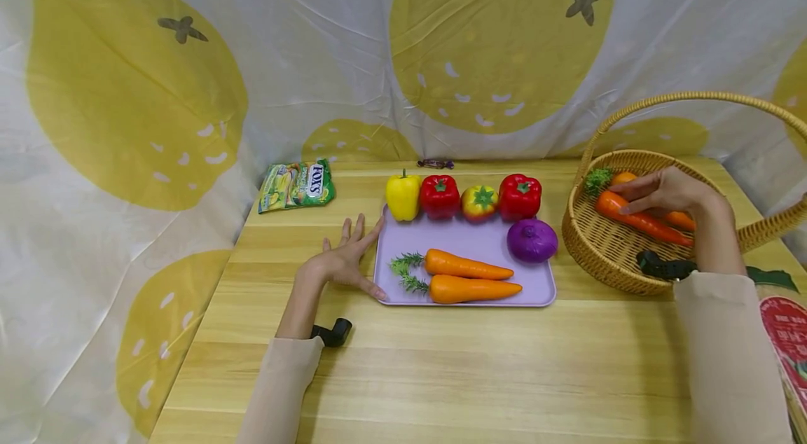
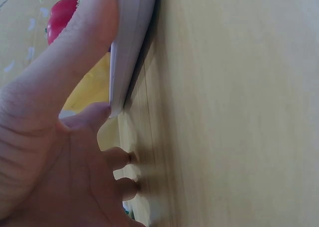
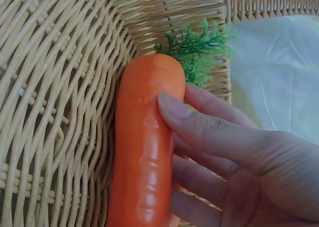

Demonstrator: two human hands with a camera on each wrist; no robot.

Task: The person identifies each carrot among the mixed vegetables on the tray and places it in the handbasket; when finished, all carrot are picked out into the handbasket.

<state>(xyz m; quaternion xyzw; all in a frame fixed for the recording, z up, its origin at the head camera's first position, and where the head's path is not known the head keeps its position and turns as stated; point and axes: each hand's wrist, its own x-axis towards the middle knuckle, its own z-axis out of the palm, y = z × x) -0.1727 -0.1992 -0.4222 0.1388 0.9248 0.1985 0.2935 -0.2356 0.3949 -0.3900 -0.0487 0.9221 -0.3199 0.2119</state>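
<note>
Inside the wicker basket (image 1: 589, 255), my right hand (image 1: 671, 193) pinches an orange carrot (image 3: 145, 137). The thumb presses its near side, fingers behind it; a green leafy top (image 3: 199, 48) shows beyond. More orange carrot (image 1: 681, 220) lies partly hidden under that hand. Spread wide, my left hand (image 1: 337, 262) touches the left edge of a lilac tray (image 1: 457, 234) with its thumb and index finger. On the tray lie two carrots (image 1: 473, 288), a purple onion (image 1: 532, 241), a yellow pepper (image 1: 403, 197), two red peppers (image 1: 520, 197) and a red-yellow fruit or vegetable (image 1: 480, 204).
A green FOX'S packet (image 1: 296, 186) lies at the table's back left. Behind the tray is a small wrapped sweet (image 1: 435, 164). The basket handle (image 1: 693, 97) arches high over the right side. A red-labelled package (image 1: 784, 339) stands at the right edge.
</note>
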